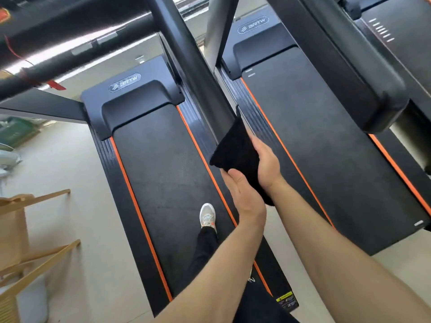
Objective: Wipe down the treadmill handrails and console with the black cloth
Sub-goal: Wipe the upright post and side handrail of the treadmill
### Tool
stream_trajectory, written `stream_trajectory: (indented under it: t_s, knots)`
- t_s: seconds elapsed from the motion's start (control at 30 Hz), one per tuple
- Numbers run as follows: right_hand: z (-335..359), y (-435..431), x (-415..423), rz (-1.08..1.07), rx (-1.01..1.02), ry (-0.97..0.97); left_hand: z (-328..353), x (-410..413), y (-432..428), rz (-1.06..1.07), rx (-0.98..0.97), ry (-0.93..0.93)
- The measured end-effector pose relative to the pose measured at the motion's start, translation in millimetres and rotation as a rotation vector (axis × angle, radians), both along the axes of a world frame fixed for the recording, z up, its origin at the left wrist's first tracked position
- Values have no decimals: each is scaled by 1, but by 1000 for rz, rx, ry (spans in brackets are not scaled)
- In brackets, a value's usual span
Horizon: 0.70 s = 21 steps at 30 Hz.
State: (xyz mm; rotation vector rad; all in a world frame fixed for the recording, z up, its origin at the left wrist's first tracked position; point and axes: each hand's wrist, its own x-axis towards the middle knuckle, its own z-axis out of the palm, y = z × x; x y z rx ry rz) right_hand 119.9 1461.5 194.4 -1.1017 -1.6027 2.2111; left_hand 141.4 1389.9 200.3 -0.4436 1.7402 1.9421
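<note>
The folded black cloth (235,150) is held over the black treadmill's ribbed side rail (200,129), its top corner by the slanted dark upright (205,89). The right hand (265,162) grips its right edge. The left hand (242,194) pinches its lower edge, fingers hidden beneath. A white sneaker (207,215) stands on the belt (163,171).

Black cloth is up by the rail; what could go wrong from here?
The black cloth is gripped by the left hand and right hand, so neither steadies the person. The shoe stands on the belt near its orange strip; leaning toward the handrail might cause a misstep.
</note>
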Motion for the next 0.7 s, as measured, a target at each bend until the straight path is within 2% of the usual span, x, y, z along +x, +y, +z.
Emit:
stream_trajectory:
  t_s: [0.1,0.23,0.3,0.4,0.47,0.53,0.6,0.7]
  knots:
    - [-9,-33,24,-61,163,-112,-15,-37,-4,49,51,-116]
    - [14,-69,37,-104,347,-91,7,-90,-1,-48,22,-200]
    - [34,-62,24,-48,471,-89,8,-94,1,-24,11,-213]
    - [51,-32,-18,176,743,-229,15,-79,-2,-23,62,-291]
    - [57,-9,-47,335,744,-336,13,-65,-6,-64,75,-289]
    - [60,7,-63,404,705,-341,17,-54,-15,-172,-26,-151]
    - [61,8,-63,384,663,-336,26,-54,-27,-223,-89,-83]
    - [59,-22,-40,252,760,-450,37,-74,-50,-217,-214,-56]
